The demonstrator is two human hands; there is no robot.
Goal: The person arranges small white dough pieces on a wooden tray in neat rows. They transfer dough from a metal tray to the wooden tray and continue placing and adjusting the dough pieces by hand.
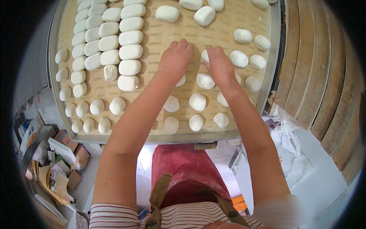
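White dough pieces lie on a tan mesh sheet in a metal-rimmed tray. My left hand is low over the middle of the sheet, fingers pointing away from me; what is under its palm is hidden. My right hand has its fingers and thumb around a dough piece, which shows at its left side. Closely packed oblong dough pieces form columns on the left. Rounder pieces sit spaced apart near the front edge, some partly behind my forearms.
Long wooden boards stand side by side right of the tray's metal rim. White plastic bags lie below them. Boxes and papers are piled at lower left. A red apron hangs at the tray's near edge.
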